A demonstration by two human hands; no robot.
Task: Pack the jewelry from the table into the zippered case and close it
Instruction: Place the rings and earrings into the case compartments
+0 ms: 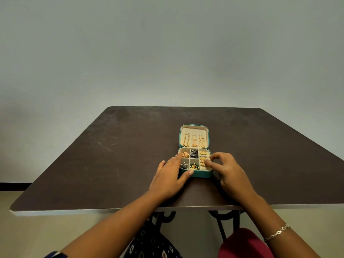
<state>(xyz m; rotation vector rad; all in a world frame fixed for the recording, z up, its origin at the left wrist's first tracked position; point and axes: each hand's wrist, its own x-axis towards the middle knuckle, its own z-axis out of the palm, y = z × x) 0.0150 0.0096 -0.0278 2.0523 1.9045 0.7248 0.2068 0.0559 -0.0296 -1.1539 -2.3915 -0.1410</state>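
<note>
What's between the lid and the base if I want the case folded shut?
Only the hands: the left hand lies over the left rim and compartments of the base; the right hand reaches its fingertips into the right side. Nothing else visible blocks the lid.

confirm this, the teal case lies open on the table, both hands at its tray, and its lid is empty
No, the lid is not empty: the head view shows gold chains hanging inside it. Otherwise right: the teal case lies open on the table, left hand and right hand at its tray.
</note>
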